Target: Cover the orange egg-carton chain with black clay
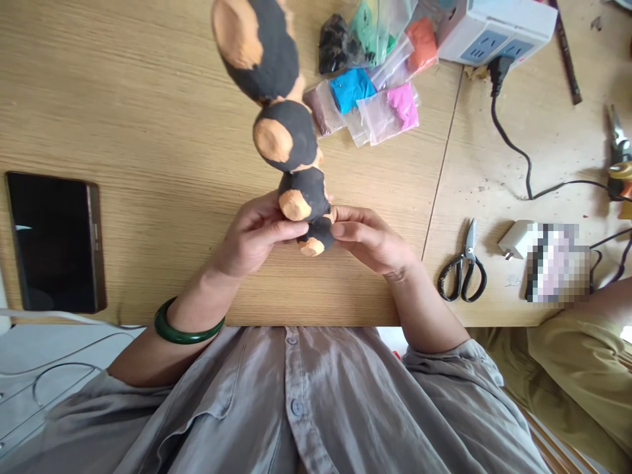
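Note:
A clay figure (302,135) of stacked rounded lumps, black with light-orange patches, rises from near the table's front edge, its biggest lump at the upper end. My left hand (259,232) grips its lower part from the left, thumb on the joint above the lowest lump. From the other side, my right hand (368,236) pinches the lowest lump between thumb and fingers. Some fingertips are hidden behind the figure. Past it lie small plastic bags of coloured clay: blue (353,90), pink (402,106), orange-red (421,45), with green and black ones behind.
A phone (54,242) lies at the left. To the right are black-handled scissors (464,266), a white charger (517,238), and pliers (619,148). A white power socket block (496,29) with a black cord (526,164) stands at the back. Another person's arm (605,306) rests at the right edge.

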Available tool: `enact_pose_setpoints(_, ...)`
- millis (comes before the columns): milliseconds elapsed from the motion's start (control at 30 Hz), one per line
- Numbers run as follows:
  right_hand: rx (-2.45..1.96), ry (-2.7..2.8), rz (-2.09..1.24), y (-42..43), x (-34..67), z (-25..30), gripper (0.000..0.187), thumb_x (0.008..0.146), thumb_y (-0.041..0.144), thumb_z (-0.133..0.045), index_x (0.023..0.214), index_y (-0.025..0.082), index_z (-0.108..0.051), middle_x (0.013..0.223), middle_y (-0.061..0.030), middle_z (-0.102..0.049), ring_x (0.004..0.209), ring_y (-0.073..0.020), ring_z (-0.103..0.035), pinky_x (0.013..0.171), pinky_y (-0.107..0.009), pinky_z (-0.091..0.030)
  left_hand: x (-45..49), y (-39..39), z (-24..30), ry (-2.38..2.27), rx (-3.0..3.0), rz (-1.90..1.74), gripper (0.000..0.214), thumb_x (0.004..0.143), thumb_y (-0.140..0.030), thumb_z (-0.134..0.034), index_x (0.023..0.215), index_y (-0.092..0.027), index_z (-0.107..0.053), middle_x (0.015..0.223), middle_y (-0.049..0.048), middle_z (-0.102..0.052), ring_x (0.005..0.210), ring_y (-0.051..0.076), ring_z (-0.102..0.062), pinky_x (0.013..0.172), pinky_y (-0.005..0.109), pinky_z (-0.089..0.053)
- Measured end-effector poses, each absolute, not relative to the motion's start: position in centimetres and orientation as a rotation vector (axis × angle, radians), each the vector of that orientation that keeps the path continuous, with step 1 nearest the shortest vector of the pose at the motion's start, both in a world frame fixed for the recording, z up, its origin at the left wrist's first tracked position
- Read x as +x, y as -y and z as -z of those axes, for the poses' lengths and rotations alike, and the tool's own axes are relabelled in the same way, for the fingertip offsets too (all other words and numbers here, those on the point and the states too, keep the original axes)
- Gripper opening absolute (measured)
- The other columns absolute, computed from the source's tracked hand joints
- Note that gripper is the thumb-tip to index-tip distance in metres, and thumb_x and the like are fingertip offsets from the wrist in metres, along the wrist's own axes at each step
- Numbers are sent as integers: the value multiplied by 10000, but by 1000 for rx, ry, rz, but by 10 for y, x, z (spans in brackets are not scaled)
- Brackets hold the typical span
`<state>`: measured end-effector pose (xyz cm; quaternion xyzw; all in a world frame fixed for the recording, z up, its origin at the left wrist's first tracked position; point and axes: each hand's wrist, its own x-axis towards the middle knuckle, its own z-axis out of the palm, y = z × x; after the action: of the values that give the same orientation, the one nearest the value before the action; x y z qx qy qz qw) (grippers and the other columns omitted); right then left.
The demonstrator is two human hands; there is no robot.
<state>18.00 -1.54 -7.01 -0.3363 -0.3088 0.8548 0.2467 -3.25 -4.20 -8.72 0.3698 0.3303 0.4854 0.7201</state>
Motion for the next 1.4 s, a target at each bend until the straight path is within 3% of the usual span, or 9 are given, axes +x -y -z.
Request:
enact_pose_setpoints(133,-909,782,-2339,15,182,72,363,797,511,-943,860,182,-806,835,-12,-771,828,-156,-699,887,-309,-591,-33,43,84,-789,736,-1090,248,899,-189,-834,1139,-230,-882,1150,23,-876,928,171,-813,725,215,-653)
enact_pose_setpoints(333,-938,977,-2270,16,179,72,411,820,578,-939,753,189,-826,754,-6,-762,785,-145,-693,875,-284,-565,-35,44,90,-779,908,-1108,230,895,-264,-868,1122,-291,-893,1159,9,-871,1058,198,-828,952,268,-680)
enact_pose_setpoints(467,-988,1019,-2219,16,179,70,446,810,630,-928,721,204,-831,726,-8,-756,800,-165,-704,902,-312,-588,-33,44,92,-808,984,-1107,279,923,-331,-861,1201,-305,-863,1225,31,-851,1040,218,-830,906,300,-702)
enact_pose_setpoints(600,-979,1068,-2229,18,181,67,441,797,638,-934,786,201,-867,784,-25,-789,862,-187,-727,913,-330,-599,-28,44,91,-819,1090,-1164,270,948,-251,-850,1217,-268,-839,1279,35,-835,1007,164,-810,814,213,-662)
enact_pose_setpoints(767,-1008,1081,-2203,21,180,68,406,826,607,-927,843,203,-887,795,-15,-801,845,-169,-720,859,-303,-590,-29,43,97,-818,1156,-1188,197,936,-241,-840,1134,-243,-835,1353,40,-813,1235,224,-763,952,250,-641)
enact_pose_setpoints(900,-990,1056,-2208,21,178,70,382,827,596,-930,834,217,-888,783,-7,-800,830,-161,-726,903,-309,-599,-32,43,101,-776,1055,-1180,239,939,-206,-812,1170,-256,-847,1361,14,-817,1124,193,-781,969,264,-644)
enact_pose_setpoints(1000,-1009,1058,-2208,20,179,69,388,810,595,-939,827,212,-882,781,-8,-800,813,-165,-714,911,-317,-593,-33,42,103,-789,1005,-1172,327,903,-180,-833,1211,-288,-854,1385,-10,-810,1156,198,-773,950,252,-636)
enact_pose_setpoints(1200,-1054,1025,-2195,18,179,70,317,846,487,-893,753,190,-833,765,9,-763,799,-140,-661,880,-288,-532,-32,42,101,-816,977,-1165,406,869,-229,-882,1256,-344,-847,1413,-16,-797,1162,247,-772,1077,398,-626)
enact_pose_setpoints(1400,-1126,1006,-2167,19,177,71,270,854,434,-865,763,185,-816,755,21,-737,784,-130,-626,874,-284,-501,-31,43,95,-910,980,-1095,434,834,-362,-918,1262,-331,-847,1438,16,-774,1382,339,-696,1248,519,-549)
